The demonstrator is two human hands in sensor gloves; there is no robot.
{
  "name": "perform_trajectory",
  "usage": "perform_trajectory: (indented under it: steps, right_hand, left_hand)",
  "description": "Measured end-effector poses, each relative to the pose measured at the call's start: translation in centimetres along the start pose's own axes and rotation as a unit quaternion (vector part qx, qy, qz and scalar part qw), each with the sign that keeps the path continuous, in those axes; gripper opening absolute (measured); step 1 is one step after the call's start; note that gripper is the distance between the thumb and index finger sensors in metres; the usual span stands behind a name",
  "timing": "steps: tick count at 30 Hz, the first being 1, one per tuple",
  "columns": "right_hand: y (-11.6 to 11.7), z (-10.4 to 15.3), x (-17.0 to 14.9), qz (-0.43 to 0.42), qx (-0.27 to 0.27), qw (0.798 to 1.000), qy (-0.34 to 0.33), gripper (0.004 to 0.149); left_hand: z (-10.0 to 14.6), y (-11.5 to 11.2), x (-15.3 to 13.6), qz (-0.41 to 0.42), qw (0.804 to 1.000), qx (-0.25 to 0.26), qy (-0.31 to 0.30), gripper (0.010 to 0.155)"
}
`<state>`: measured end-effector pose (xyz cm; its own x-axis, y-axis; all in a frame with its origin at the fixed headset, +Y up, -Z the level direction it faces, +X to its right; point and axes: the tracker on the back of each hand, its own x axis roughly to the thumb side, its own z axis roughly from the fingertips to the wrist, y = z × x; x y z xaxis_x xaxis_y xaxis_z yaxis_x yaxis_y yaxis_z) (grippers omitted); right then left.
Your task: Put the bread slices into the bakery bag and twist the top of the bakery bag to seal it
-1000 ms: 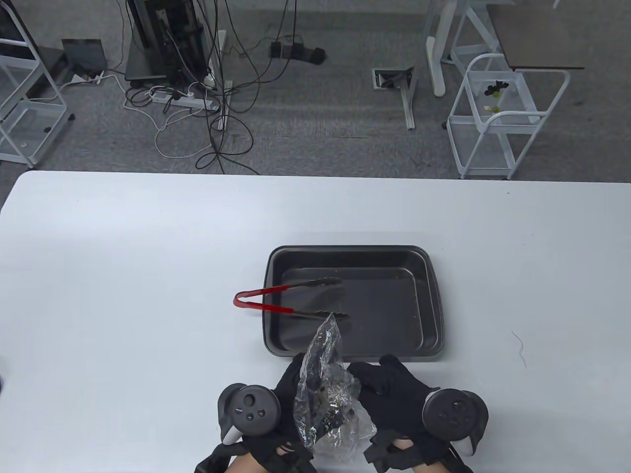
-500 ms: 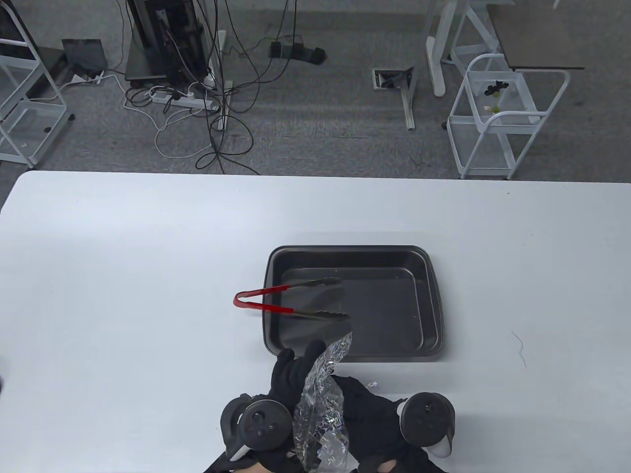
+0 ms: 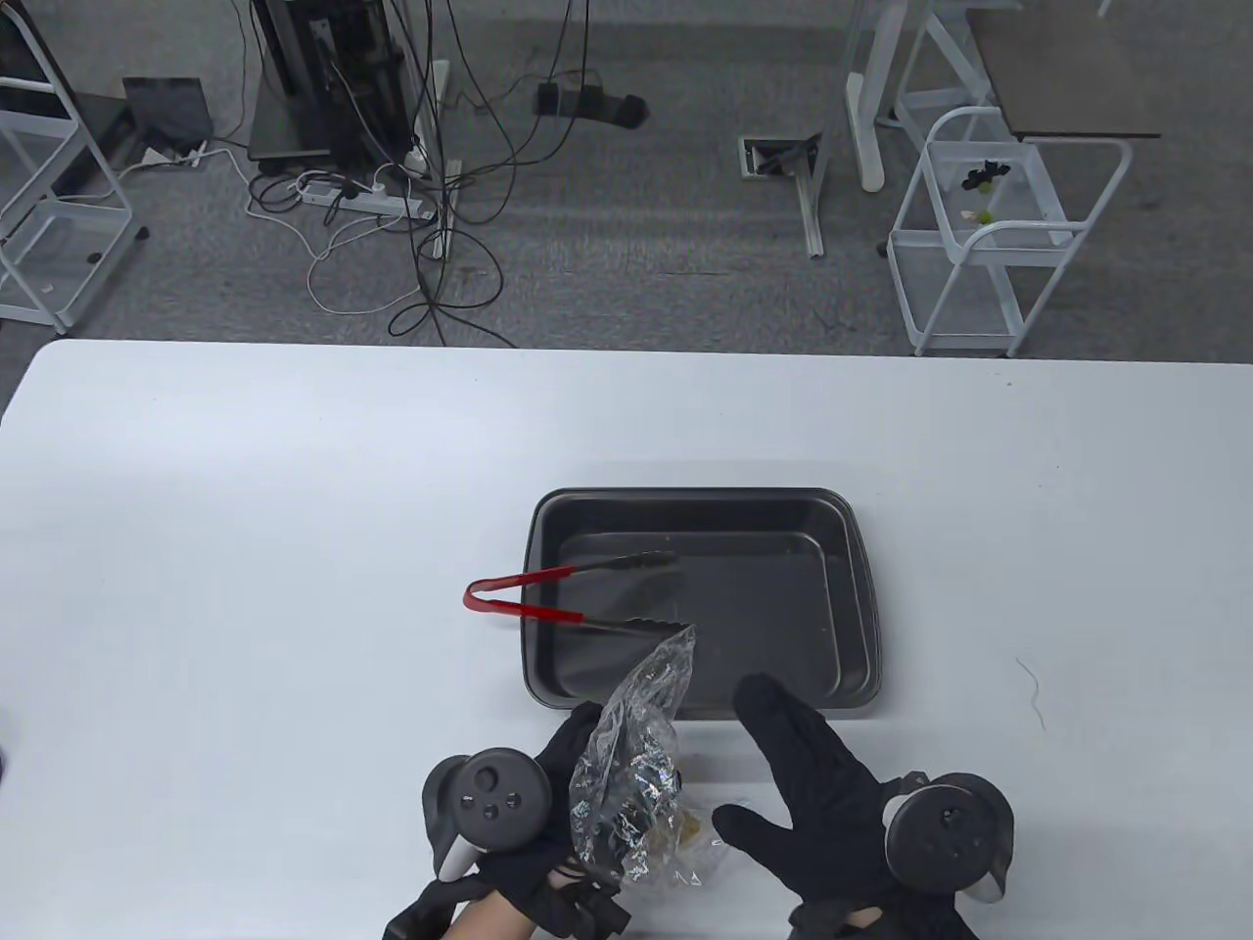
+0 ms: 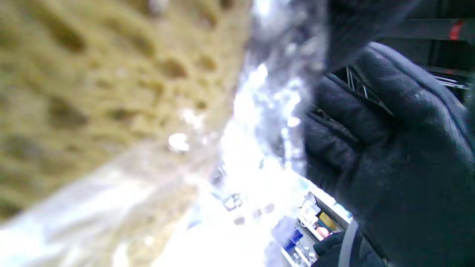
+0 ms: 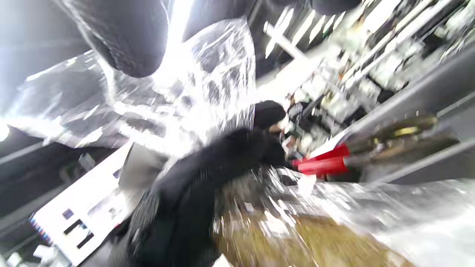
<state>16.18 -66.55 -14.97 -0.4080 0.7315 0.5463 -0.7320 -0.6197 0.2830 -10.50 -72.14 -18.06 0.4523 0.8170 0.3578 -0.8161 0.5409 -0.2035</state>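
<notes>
The clear crinkled bakery bag (image 3: 631, 774) stands at the table's near edge, its twisted top (image 3: 671, 656) leaning over the tray's front rim. Tan bread slices (image 3: 685, 832) show through its lower part. My left hand (image 3: 573, 759) grips the bag's neck from the left. My right hand (image 3: 793, 774) is off the bag, just to its right, fingers straight and spread. In the left wrist view the bread (image 4: 92, 92) fills the left side behind shiny film, with gloved fingers (image 4: 389, 148) curled beside it. The right wrist view shows the bag (image 5: 185, 92), the bread (image 5: 315, 241) and the left glove (image 5: 207, 178).
A dark baking tray (image 3: 866, 607) sits just beyond the hands. Red-handled tongs (image 3: 529, 597) lie across its left rim, tips inside. A thin bit of wire (image 3: 1030, 690) lies on the white table to the right.
My right hand has let go of the bag and swung out to the right with its fingers spread. The left hand keeps its grip; the bag's top has tipped slightly.
</notes>
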Motion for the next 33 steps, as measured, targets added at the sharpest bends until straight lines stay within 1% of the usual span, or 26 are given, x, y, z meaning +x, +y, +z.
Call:
perform_trajectory:
  steps: [2,4,5,6,7,8,10,11,12,13,15,16,17,18,19,20,21,22,24,26,27,28,29,31,32,33]
  right_hand:
    - [-0.6,0.0,0.1,0.05,0.01,0.998,-0.024,0.11]
    - [-1.3,-0.1,0.7,0.146,0.006,0.989,-0.035,0.114]
    - [-1.4,-0.2,1.0,0.177,0.005,0.983,-0.042,0.116]
    - [-1.5,-0.5,1.5,0.229,0.0,0.972,-0.052,0.117]
    - [-1.6,-0.8,2.0,0.271,-0.006,0.96,-0.063,0.118]
    - [-1.5,-1.0,2.3,0.292,-0.005,0.954,-0.071,0.12]
    - [-1.3,-1.5,2.8,0.348,-0.005,0.933,-0.097,0.122]
    - [-1.2,-1.9,3.2,0.394,-0.007,0.912,-0.115,0.124]
    - [-1.0,-2.2,3.4,0.439,-0.016,0.889,-0.132,0.125]
    - [-0.9,-2.4,3.6,0.471,-0.022,0.869,-0.149,0.127]
    - [-0.3,-2.9,4.0,0.549,-0.03,0.814,-0.189,0.13]
    - [-0.1,-3.0,4.1,0.57,-0.032,0.797,-0.2,0.131]
    - [0.4,-3.3,4.2,0.599,-0.027,0.771,-0.215,0.132]
    - [0.7,-3.5,4.1,0.617,-0.017,0.755,-0.22,0.132]
    - [1.3,-3.8,3.9,0.65,-0.011,0.727,-0.222,0.132]
    - [1.7,-4.0,3.8,0.669,-0.008,0.708,-0.228,0.133]
    - [2.1,-4.2,3.4,0.697,-0.013,0.677,-0.236,0.134]
    - [2.4,-4.4,3.2,0.713,-0.01,0.656,-0.248,0.134]
    - [2.9,-4.5,2.5,0.71,0.002,0.656,-0.256,0.13]
    - [3.3,-4.5,2.1,0.712,0.007,0.644,-0.28,0.122]
    - [3.3,-4.4,2.0,0.707,-0.01,0.644,-0.291,0.115]
    - [3.4,-4.2,1.9,0.696,-0.011,0.646,-0.313,0.109]
    - [3.5,-4.2,2.0,0.689,-0.015,0.649,-0.322,0.103]
    - [3.5,-4.0,2.3,0.678,-0.03,0.654,-0.334,0.085]
    - [3.5,-4.1,2.5,0.67,-0.027,0.659,-0.342,0.077]
    - [3.5,-4.2,2.8,0.664,-0.029,0.664,-0.343,0.065]
  left_hand:
    - [-0.9,0.1,-0.4,0.032,0.999,-0.031,0.013,0.058]
    - [-2.2,0.3,-1.2,0.07,0.994,-0.082,0.035,0.054]
    - [-2.7,0.3,-1.4,0.083,0.99,-0.108,0.04,0.053]
    - [-3.3,0.4,-1.6,0.094,0.983,-0.146,0.053,0.053]
    - [-4.0,0.5,-1.6,0.097,0.98,-0.163,0.057,0.053]
    - [-4.6,0.7,-1.5,0.097,0.978,-0.174,0.056,0.053]
    - [-5.7,1.0,-1.2,0.094,0.973,-0.2,0.061,0.053]
    - [-6.5,1.0,-1.0,0.102,0.965,-0.234,0.059,0.053]
    - [-7.2,1.0,-0.8,0.114,0.952,-0.28,0.055,0.054]
    - [-7.6,0.9,-0.5,0.118,0.945,-0.301,0.052,0.054]
    - [-8.7,0.7,0.1,0.11,0.92,-0.372,0.051,0.055]
    - [-9.1,0.5,0.2,0.096,0.917,-0.383,0.053,0.055]
    - [-9.4,0.3,0.5,0.083,0.91,-0.402,0.06,0.056]
    - [-9.6,0.1,0.7,0.07,0.907,-0.41,0.06,0.056]
    - [-10.0,-0.4,1.0,0.051,0.905,-0.419,0.058,0.056]
    - [-10.2,-0.7,1.2,0.04,0.898,-0.433,0.064,0.056]
    - [-10.3,-1.0,1.4,0.024,0.896,-0.438,0.061,0.058]
    - [-10.6,-1.4,1.4,0.022,0.892,-0.448,0.06,0.059]
    - [-10.7,-1.9,1.4,0.036,0.883,-0.464,0.061,0.061]
    - [-10.8,-2.3,1.2,0.047,0.877,-0.474,0.056,0.064]
    - [-10.8,-2.5,1.0,0.052,0.875,-0.478,0.055,0.064]
    - [-10.8,-2.7,0.9,0.068,0.869,-0.487,0.055,0.064]
    - [-10.7,-2.9,0.9,0.076,0.868,-0.488,0.051,0.065]
    - [-10.5,-3.4,0.6,0.088,0.861,-0.498,0.052,0.066]
    - [-10.3,-3.6,0.6,0.093,0.859,-0.501,0.052,0.068]
    - [-10.2,-3.7,0.5,0.088,0.862,-0.496,0.05,0.07]
